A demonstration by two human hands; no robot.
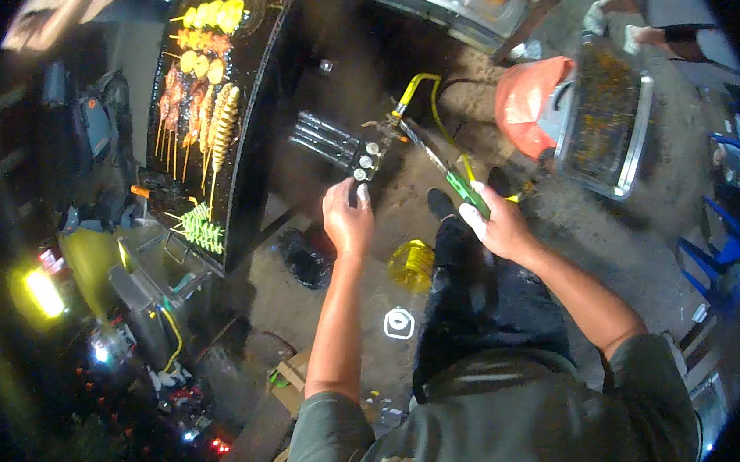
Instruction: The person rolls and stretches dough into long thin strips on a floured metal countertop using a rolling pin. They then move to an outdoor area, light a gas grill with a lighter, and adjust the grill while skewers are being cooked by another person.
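My left hand (349, 216) has its thumb and fingers pinched at the near end of a gas burner's valve block, by its round metal knobs (366, 161). Dark parallel burner tubes (322, 136) run up and left from the block. My right hand (504, 222) grips the green handle of a long tool (465, 191). The tool's thin metal shaft slants up and left, its tip close to the hose joint right of the knobs. A yellow gas hose (419, 81) bends from this joint and hangs down past the shaft.
A dark griddle (246, 133) at left holds food skewers (201, 107). A yellow oil jug (412, 263) stands by my leg. A glass-sided tray (604, 118) and an orange bag (527, 108) are at right. Another person's hands (630, 36) and blue chairs (718, 250) are farther right.
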